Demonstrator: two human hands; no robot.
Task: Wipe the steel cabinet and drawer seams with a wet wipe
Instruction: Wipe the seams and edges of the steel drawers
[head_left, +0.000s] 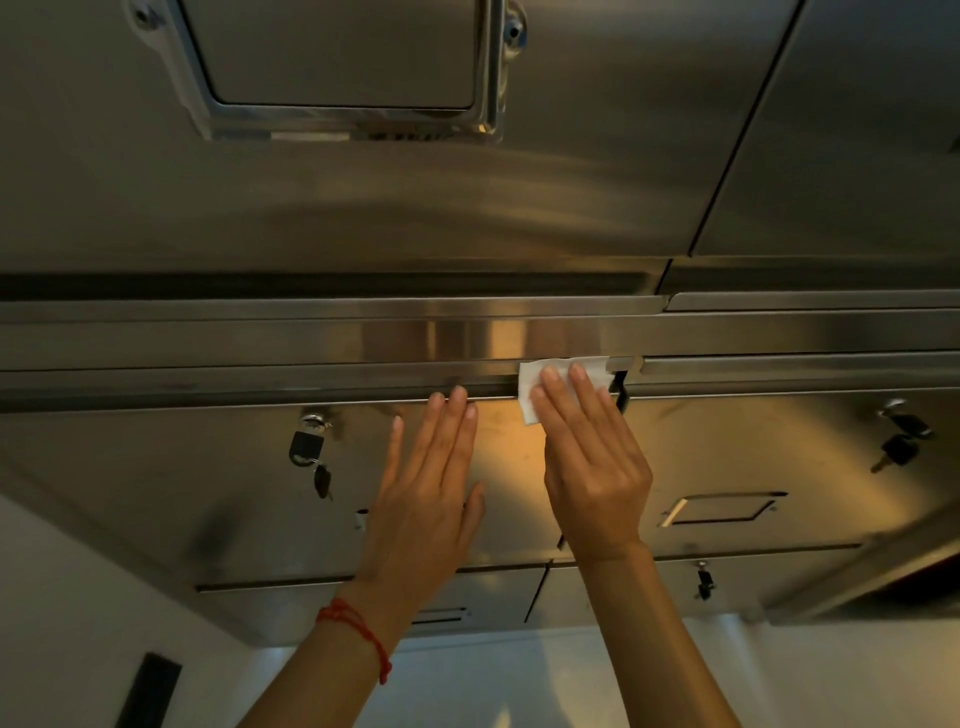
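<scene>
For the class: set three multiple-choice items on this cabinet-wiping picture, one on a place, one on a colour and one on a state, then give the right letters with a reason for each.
1. Where is the wet wipe?
A. on the floor
B. on the horizontal seam above the drawers
C. hanging from a key

2. What colour is the thread on the left wrist?
A. red
B. blue
C. green

3. How does the left hand lie?
A. clenched in a fist
B. gripping a key
C. flat, fingers straight, on the steel front

Answers:
1 B: the right hand presses the wipe onto the seam.
2 A: the thread is red.
3 C: its straight fingers rest on the drawer front and hold nothing.
</scene>
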